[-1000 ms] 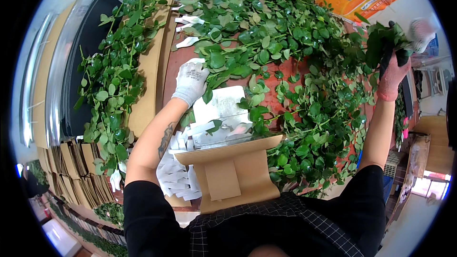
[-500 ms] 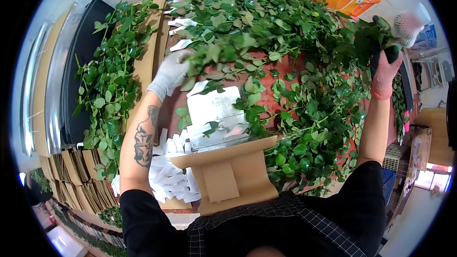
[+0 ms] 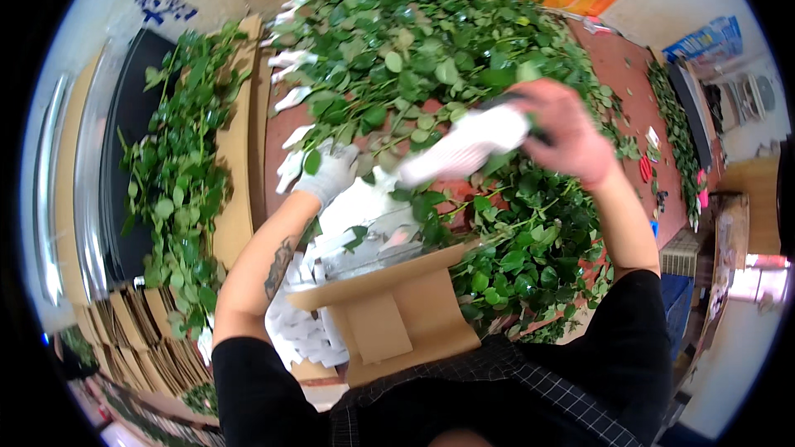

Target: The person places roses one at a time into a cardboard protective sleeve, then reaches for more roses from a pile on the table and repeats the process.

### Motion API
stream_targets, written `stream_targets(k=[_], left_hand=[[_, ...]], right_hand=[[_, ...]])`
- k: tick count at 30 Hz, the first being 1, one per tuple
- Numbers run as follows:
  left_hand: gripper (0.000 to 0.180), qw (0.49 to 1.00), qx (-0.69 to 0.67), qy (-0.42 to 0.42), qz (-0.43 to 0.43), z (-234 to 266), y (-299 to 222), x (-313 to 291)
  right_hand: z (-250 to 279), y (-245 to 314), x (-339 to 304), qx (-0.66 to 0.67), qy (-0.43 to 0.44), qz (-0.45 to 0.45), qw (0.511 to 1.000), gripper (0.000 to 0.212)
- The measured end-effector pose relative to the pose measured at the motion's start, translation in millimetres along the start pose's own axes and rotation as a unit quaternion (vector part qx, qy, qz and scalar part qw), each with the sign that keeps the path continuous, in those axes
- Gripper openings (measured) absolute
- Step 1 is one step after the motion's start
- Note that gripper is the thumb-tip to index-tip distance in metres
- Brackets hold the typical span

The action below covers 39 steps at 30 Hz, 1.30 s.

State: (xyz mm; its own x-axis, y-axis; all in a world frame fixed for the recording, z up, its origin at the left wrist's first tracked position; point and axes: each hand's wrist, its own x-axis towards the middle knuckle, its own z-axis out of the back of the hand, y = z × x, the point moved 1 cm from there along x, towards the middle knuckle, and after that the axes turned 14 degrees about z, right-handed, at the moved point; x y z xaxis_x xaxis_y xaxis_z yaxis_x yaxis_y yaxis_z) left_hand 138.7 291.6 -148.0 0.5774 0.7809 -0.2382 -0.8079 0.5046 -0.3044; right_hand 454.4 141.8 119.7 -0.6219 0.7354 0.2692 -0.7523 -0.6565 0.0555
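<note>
In my pink-gloved right hand (image 3: 567,128) is a blurred white mesh sleeve (image 3: 464,149), held above the middle of the table and slanting down to the left. What lies inside the mesh cannot be made out. My left hand (image 3: 333,174), in a pale grey glove, is at the edge of a white sheet (image 3: 364,203), its fingers curled; what they hold, if anything, is hidden. A green leaf (image 3: 312,161) shows against its wrist side. Beyond it, leafy stems (image 3: 431,50) are piled up, several with white-wrapped ends (image 3: 291,99) pointing left.
Near me stands a brown cardboard piece (image 3: 414,306) beside a heap of white strips (image 3: 302,327). More leafy stems (image 3: 530,257) lie to the right. Along the left are cut greenery (image 3: 186,199), cardboard (image 3: 240,165) and dark sheets (image 3: 128,190). Red scissors (image 3: 645,169) lie far right.
My right hand has swung from the far right to the middle with the white mesh sleeve. The left hand has moved nearer to me and slightly right, past the white-wrapped stem ends.
</note>
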Motion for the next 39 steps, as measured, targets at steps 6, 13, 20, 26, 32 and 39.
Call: stream_targets(k=[6,13,20,26,32,39], left_hand=[[0.019,0.895,-0.348,0.280,0.006,105.5,-68.6,-24.7],[0.027,0.892,-0.355,0.156,-0.231,134.5,-78.9,-38.2],[0.045,0.987,-0.095,-0.090,0.090,84.0,27.1,-12.8],[0.053,0.990,0.010,-0.069,0.122,94.8,4.9,7.6],[0.032,0.990,0.100,-0.008,0.100,110.9,7.4,22.6],[0.033,0.821,-0.427,0.366,0.093,197.4,2.4,9.8]], right_hand=[[-87.3,29.1,33.0,0.028,0.044,0.106,0.993,0.049],[-101.4,28.9,38.5,0.062,0.091,0.006,0.994,0.063],[32.2,1.3,-17.2,-0.093,-0.258,-0.029,0.961,0.047],[187.0,-85.9,-145.6,-0.064,-0.636,-0.086,0.764,0.042],[189.2,-59.5,-127.8,-0.097,-0.632,-0.109,0.761,0.045],[90.3,-31.4,3.1,-0.033,-0.217,-0.044,0.975,0.046]])
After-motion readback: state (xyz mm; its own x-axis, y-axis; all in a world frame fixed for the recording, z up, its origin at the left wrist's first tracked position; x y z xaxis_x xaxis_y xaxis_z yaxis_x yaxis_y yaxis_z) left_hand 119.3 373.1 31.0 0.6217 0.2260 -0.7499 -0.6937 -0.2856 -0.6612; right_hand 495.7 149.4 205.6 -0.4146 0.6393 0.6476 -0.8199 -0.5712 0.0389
